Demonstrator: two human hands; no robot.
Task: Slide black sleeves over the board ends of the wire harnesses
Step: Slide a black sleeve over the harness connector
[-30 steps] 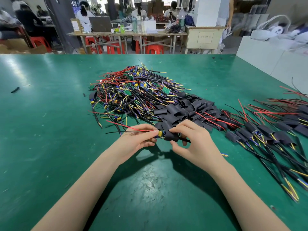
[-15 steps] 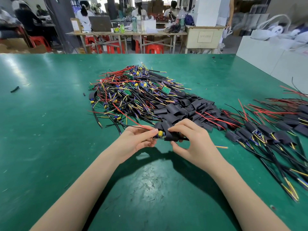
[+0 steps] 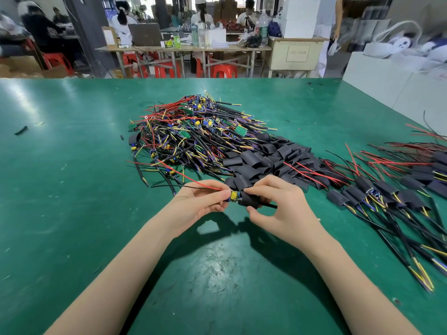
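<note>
While my left hand [image 3: 202, 204] pinches the board end [image 3: 234, 196] of one wire harness, red lead [image 3: 205, 186] trailing off left, my right hand [image 3: 278, 206] grips a black sleeve [image 3: 249, 200] partway over that board, yellow part exposed. Both hands sit just above the green table [image 3: 72, 189], right in front of the loose sleeve pile [image 3: 268, 160]. Unsleeved harness heap [image 3: 191, 131] is behind it, sleeved harnesses [image 3: 387, 197] lie to the right.

Plenty of bare green tabletop [image 3: 60, 189] near and left. Far side's blocked by the tangled wire pile [image 3: 193, 136] and loose black sleeves [image 3: 266, 158]; sleeved harnesses [image 3: 387, 201] crowd the right.
</note>
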